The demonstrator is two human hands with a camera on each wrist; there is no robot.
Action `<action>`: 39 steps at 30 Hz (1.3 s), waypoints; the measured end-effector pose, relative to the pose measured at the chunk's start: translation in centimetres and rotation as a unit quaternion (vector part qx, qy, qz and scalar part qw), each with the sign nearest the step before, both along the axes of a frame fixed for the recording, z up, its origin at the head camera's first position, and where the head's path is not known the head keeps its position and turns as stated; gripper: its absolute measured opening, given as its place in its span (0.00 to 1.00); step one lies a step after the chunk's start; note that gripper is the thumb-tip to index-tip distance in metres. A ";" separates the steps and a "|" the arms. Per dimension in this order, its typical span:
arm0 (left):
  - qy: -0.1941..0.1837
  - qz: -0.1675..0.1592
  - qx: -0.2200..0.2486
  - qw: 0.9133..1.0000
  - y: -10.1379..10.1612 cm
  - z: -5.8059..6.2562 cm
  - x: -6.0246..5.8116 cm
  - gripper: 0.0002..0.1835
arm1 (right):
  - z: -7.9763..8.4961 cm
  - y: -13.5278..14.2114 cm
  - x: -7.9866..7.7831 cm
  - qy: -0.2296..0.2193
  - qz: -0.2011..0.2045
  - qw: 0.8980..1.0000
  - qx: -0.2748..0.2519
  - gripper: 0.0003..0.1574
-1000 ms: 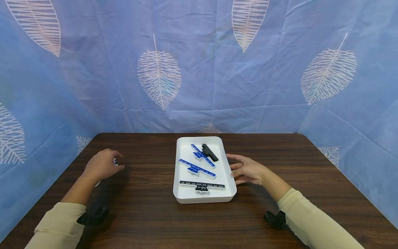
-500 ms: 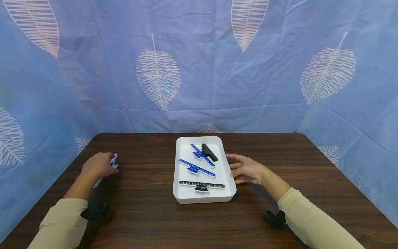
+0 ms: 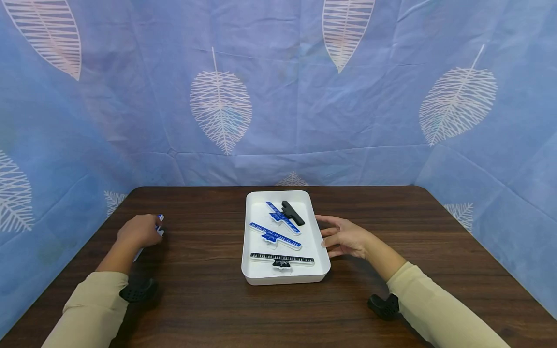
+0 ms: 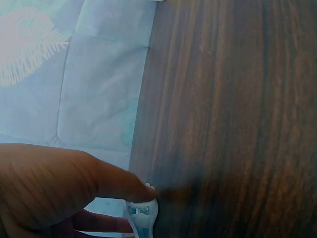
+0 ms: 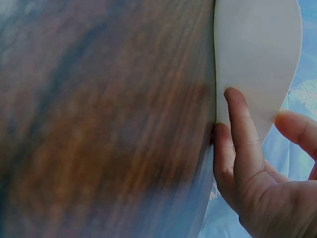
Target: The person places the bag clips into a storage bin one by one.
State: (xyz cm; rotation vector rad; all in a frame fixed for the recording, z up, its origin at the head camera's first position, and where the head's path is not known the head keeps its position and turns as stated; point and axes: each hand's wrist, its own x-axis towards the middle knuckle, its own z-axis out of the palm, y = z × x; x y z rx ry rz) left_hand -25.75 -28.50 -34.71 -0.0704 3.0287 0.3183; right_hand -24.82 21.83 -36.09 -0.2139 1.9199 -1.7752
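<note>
My left hand (image 3: pixel 138 231) is at the table's left side and pinches a blue and white ruler-shaped clip (image 4: pixel 141 218), mostly hidden under it in the head view. The left wrist view shows the thumb on the clip's near end and the fingers behind it. Mid-table stands a white tray (image 3: pixel 285 280). In it lie two blue and white clips, an upper one (image 3: pixel 284 218) and a middle one (image 3: pixel 276 236), a plain black clip (image 3: pixel 293 213) and a clip with a piano-key strip (image 3: pixel 283 259). My right hand (image 3: pixel 348 237) rests straight, spread fingers against the tray's right wall.
The dark wood table (image 3: pixel 200 299) reaches back to a blue cloth (image 3: pixel 278 111) with white leaf prints, hung behind and along both sides. The held clip is close to the table's left edge.
My left hand has come down over the clip on the left, and its spread fingers have closed on it. The right hand and tray stay in place.
</note>
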 end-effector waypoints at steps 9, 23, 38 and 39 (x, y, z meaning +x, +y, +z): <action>0.006 -0.009 0.009 1.000 0.7 0.2 0.3 0.13 | 0.2 -0.1 0.1 0.000 -0.001 1.000 -0.003 0.56; 0.028 -0.036 0.012 0.999 2.0 0.1 0.1 0.18 | 0.0 0.1 0.0 0.000 0.000 1.000 -0.003 0.56; 0.044 -0.067 0.008 0.997 4.6 1.3 0.2 0.20 | 0.1 0.0 0.1 0.000 -0.002 1.000 -0.005 0.56; 0.044 -0.070 0.009 0.997 4.7 1.4 0.2 0.21 | 0.1 0.0 0.1 0.001 -0.002 1.000 -0.005 0.56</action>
